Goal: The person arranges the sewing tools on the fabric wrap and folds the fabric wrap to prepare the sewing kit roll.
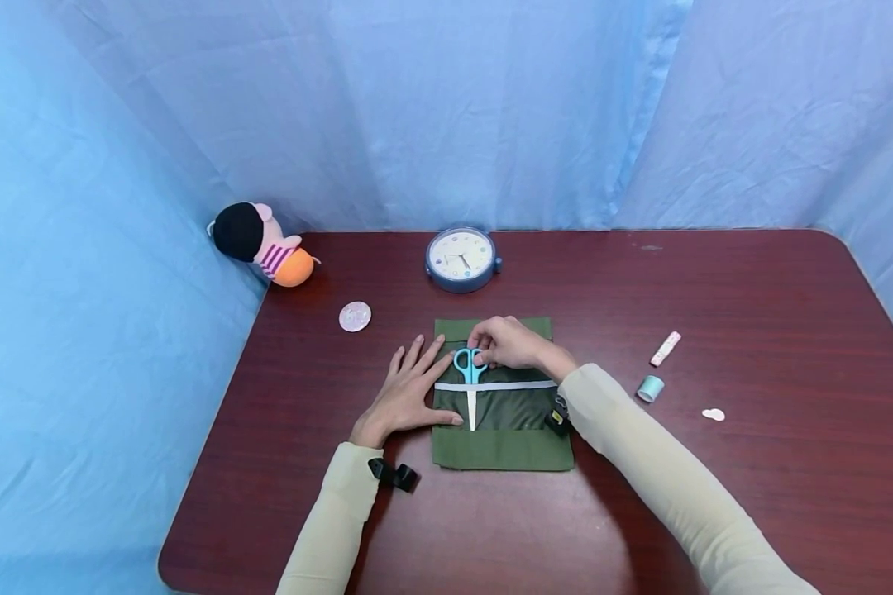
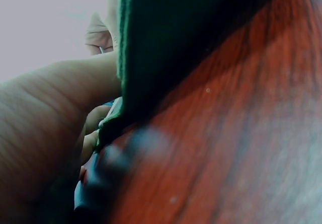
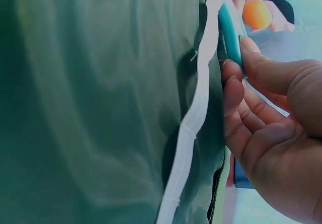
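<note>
A green cloth pouch [image 1: 506, 450] lies unfolded on the table, with a white elastic band [image 1: 517, 385] running across its middle. Scissors [image 1: 472, 405] with turquoise handles are tucked under the band, blades toward the person. My right hand [image 1: 512, 343] pinches the scissors' handle between thumb and fingers; in the right wrist view the turquoise handle [image 3: 231, 38] sits by the thumb tip, beside the white band [image 3: 183, 133]. With fingers spread, my left hand [image 1: 405, 395] rests on the pouch's left edge. In the left wrist view the green cloth [image 2: 156, 38] hides most of its fingers.
Behind the pouch stands a blue clock [image 1: 461, 260]. A plush toy [image 1: 268, 248] and a round shiny disc [image 1: 355, 316] are at the left. On the right lie a turquoise thread spool [image 1: 651, 388], a pale patterned strip [image 1: 666, 349] and a small white piece [image 1: 713, 414].
</note>
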The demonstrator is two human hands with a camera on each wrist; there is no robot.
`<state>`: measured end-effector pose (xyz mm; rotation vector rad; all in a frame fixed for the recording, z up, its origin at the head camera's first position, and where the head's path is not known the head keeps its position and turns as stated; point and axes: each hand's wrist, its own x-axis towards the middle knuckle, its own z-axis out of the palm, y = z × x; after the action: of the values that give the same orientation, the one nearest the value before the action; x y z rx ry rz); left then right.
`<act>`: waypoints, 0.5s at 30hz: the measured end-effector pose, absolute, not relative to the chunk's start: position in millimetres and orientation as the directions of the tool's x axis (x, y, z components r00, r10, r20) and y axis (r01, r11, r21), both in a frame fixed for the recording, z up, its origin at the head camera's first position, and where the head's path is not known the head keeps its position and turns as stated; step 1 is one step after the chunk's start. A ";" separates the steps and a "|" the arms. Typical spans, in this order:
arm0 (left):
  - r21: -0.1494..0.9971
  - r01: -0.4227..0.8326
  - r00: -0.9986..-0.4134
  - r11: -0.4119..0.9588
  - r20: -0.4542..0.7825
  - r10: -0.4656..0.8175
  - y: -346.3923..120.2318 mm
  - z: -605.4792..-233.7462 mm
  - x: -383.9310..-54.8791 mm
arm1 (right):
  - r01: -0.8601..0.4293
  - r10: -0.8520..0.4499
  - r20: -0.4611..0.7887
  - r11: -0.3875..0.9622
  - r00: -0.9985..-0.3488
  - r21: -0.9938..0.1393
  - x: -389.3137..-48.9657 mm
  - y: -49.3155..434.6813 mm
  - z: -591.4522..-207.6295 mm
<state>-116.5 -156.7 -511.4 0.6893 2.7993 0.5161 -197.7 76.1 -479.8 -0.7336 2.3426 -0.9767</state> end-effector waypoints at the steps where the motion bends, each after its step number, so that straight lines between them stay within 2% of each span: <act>1: 0.384 0.409 -0.868 0.828 -0.116 0.482 -156.7 -511.6 -116.6 | -0.287 -0.640 -0.231 0.599 -0.733 -0.747 -197.7 76.4 -480.3; 9: 0.390 0.407 -0.869 0.826 -0.115 0.482 -156.4 -511.4 -116.3 | -0.283 -0.644 -0.247 0.604 -0.724 -0.745 -197.5 77.5 -481.0; 15: 0.382 0.416 -0.867 0.825 -0.106 0.486 -156.4 -512.2 -116.4 | -0.295 -0.668 -0.267 0.603 -0.694 -0.741 -194.5 77.7 -476.4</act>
<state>-116.4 -156.4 -512.2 0.7014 2.8085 0.5209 -194.5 77.7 -476.4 -0.7600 2.2995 -0.9285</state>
